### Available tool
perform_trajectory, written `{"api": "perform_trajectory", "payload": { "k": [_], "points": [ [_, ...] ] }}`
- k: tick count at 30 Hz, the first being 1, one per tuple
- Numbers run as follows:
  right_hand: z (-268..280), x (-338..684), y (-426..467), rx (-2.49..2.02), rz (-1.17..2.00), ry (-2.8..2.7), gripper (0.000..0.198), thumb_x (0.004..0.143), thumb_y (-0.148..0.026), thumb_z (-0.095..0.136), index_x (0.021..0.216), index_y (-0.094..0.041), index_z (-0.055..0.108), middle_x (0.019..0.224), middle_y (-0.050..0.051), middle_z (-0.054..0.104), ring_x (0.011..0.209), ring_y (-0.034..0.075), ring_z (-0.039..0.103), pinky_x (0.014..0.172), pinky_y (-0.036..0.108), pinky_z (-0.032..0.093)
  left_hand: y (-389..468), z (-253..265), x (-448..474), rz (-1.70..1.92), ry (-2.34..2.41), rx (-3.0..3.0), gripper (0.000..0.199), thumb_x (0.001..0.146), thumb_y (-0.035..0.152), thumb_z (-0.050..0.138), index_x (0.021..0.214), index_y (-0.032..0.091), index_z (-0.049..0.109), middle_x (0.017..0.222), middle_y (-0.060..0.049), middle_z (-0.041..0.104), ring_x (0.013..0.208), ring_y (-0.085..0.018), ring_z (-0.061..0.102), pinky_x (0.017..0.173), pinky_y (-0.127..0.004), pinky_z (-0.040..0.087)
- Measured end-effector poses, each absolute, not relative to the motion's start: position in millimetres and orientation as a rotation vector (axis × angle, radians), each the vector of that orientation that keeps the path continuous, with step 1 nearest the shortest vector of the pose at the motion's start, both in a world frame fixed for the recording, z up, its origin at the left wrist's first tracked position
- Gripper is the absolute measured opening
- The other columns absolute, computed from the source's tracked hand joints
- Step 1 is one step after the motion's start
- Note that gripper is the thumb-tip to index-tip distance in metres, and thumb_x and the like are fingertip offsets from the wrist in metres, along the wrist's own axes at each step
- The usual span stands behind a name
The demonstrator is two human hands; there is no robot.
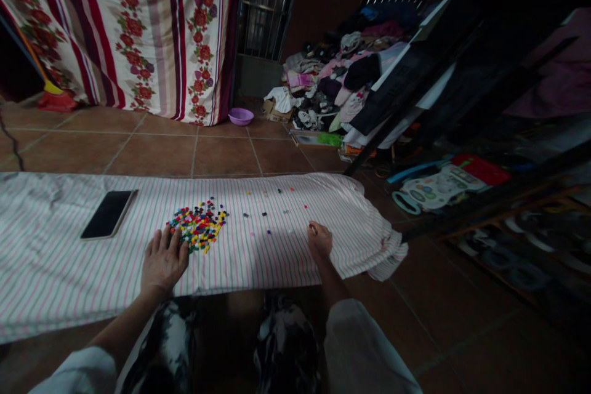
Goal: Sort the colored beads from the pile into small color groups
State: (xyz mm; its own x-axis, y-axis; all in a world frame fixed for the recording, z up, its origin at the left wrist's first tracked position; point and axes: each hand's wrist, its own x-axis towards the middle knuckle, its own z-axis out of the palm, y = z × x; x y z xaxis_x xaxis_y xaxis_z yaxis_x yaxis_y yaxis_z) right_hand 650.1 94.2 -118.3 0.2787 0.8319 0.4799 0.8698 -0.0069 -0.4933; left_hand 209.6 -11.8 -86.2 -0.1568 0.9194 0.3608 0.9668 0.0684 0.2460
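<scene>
A heap of small, many-coloured pieces [198, 225], like beads or tiny bricks, lies on the striped cloth [152, 194]. My left hand [165, 258] rests palm down at the heap's near left edge, fingers stretched out and touching it. To the right of the heap, several single pieces lie spaced apart in loose rows, among them a black piece [265, 214] and a red piece [305, 207]. My right hand [321, 239] is at the right end of these rows, its fingers curled closed. Whatever it may hold is hidden.
A phone [108, 215] lies on the cloth at left. Beyond the cloth-covered surface are a tiled floor, a purple bowl [241, 116], a floral curtain [157, 31] and a pile of clothes [341, 74]. At right stand a dark metal frame and a shoe rack [503, 252].
</scene>
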Motion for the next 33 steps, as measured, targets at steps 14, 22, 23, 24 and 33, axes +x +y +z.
{"api": "perform_trajectory", "payload": {
  "k": [14, 22, 23, 24, 33],
  "points": [
    [-89.1, 483.7, 60.9, -1.257, 0.053, -1.878, 0.037, 0.094, -0.025, 0.035, 0.115, -0.013, 0.063, 0.118, 0.015, 0.060, 0.114, 0.022, 0.053, 0.097, 0.042, 0.046, -9.5, -94.6, 207.8, -0.664, -2.138, -1.922, 0.057, 0.090, 0.042, 0.033, 0.132, 0.007, 0.049, 0.141, -0.023, 0.046, 0.135, -0.035, 0.038, 0.107, -0.050, 0.033],
    [-105.6, 388.1, 54.8, -1.320, 0.109, -1.900, 0.040, 0.097, -0.026, 0.033, 0.128, -0.012, 0.056, 0.136, 0.016, 0.049, 0.131, 0.025, 0.039, 0.106, 0.047, 0.040, -7.7, -98.1, 204.0, -0.815, -1.996, -1.999, 0.046, 0.092, 0.040, 0.035, 0.129, 0.016, 0.049, 0.137, -0.016, 0.052, 0.136, -0.029, 0.039, 0.107, -0.048, 0.035],
    [-109.4, 383.3, 59.6, -1.342, 0.091, -1.878, 0.041, 0.098, -0.026, 0.031, 0.129, -0.011, 0.054, 0.136, 0.017, 0.049, 0.131, 0.026, 0.039, 0.106, 0.048, 0.041, -7.5, -98.7, 203.6, -0.832, -1.985, -1.998, 0.045, 0.092, 0.039, 0.035, 0.128, 0.017, 0.049, 0.138, -0.016, 0.051, 0.136, -0.029, 0.039, 0.106, -0.048, 0.036],
    [-113.4, 379.4, 64.4, -1.349, 0.077, -1.865, 0.042, 0.098, -0.026, 0.030, 0.129, -0.010, 0.053, 0.135, 0.018, 0.049, 0.131, 0.026, 0.040, 0.105, 0.048, 0.042, -7.4, -99.2, 203.3, -0.842, -1.979, -1.990, 0.044, 0.092, 0.038, 0.034, 0.128, 0.016, 0.049, 0.138, -0.016, 0.051, 0.136, -0.029, 0.039, 0.105, -0.047, 0.037],
    [-134.9, 369.1, 81.7, -1.369, 0.047, -1.744, 0.043, 0.098, -0.025, 0.026, 0.126, -0.007, 0.053, 0.123, 0.020, 0.059, 0.121, 0.025, 0.050, 0.101, 0.047, 0.046, -9.1, -88.3, 203.1, -0.831, -1.938, -1.993, 0.030, 0.093, 0.031, 0.039, 0.110, 0.014, 0.057, 0.117, -0.014, 0.060, 0.118, -0.026, 0.050, 0.102, -0.043, 0.040]
  ]
}}
